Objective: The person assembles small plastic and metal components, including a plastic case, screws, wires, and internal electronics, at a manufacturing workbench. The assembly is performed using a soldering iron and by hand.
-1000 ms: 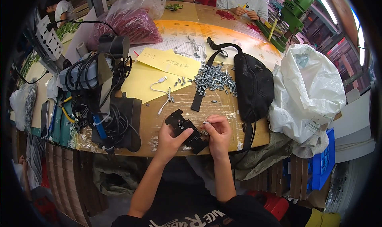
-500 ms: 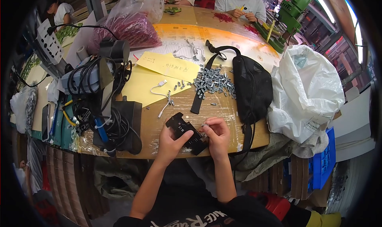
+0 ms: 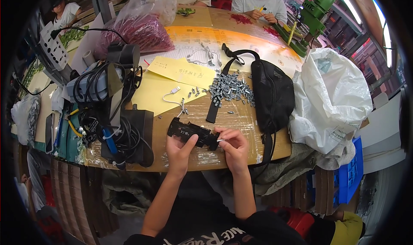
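My left hand (image 3: 180,149) holds a long black plastic part (image 3: 191,133) just above the near edge of the taped brown table (image 3: 241,148). Its thumb lies along the part's underside. My right hand (image 3: 232,148) is at the part's right end, fingers pinched on a small silver metal piece (image 3: 220,140) that touches that end. A heap of small silver metal pieces (image 3: 231,88) lies further back on the table, with a few strays near a white cable (image 3: 173,95).
A black waist bag (image 3: 271,95) with strap lies right of the heap, a large white plastic bag (image 3: 330,99) beyond it. Black cables and boxes (image 3: 115,124) crowd the left. Yellow paper sheets (image 3: 180,71) lie behind. Other people sit at the far side.
The black part has turned slightly flatter in my hands, and my right fingers have shifted at its right end. Nothing else on the table has moved.
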`<state>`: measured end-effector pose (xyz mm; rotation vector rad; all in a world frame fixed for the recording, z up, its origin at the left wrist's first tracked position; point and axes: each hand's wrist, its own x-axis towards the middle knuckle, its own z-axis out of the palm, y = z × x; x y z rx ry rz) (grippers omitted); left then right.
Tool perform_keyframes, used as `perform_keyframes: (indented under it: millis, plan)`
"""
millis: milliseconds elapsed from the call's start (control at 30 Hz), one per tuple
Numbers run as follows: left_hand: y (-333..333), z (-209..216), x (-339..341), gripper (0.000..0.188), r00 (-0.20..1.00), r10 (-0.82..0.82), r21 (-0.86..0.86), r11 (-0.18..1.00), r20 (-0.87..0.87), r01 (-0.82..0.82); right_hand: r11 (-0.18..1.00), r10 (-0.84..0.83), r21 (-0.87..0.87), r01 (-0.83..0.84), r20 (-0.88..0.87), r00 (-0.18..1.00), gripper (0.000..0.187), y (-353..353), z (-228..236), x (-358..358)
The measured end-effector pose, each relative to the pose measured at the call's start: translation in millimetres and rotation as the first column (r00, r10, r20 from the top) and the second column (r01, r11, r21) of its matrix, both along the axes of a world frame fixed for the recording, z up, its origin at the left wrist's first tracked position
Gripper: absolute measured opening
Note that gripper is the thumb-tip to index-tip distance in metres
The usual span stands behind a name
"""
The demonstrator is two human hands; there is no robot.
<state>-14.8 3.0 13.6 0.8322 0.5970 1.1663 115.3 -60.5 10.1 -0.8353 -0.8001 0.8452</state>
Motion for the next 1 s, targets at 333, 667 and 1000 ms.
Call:
perform_keyframes:
  millis: [333, 667, 1000]
  plan:
    - [1, 5, 0, 0.028, 0.999, 0.037, -0.032, 0.999, 0.035, -0.036, 0.999, -0.032, 0.004, 0.032, 0.050, 0.998, 0.015, 2, 2, -2]
    - [-4, 3, -4, 0.027, 0.974, -0.203, 0.162, 0.963, -0.098, 0.217, 0.999, -0.040, -0.025, 0.040, -0.018, 0.999, 0.014, -4, -1, -4]
    - [0, 6, -4, 0.024, 0.940, -0.279, 0.018, 0.957, -0.198, 0.288, 0.986, -0.157, -0.065, 0.154, -0.036, 0.987, 0.012, 3, 2, -1]
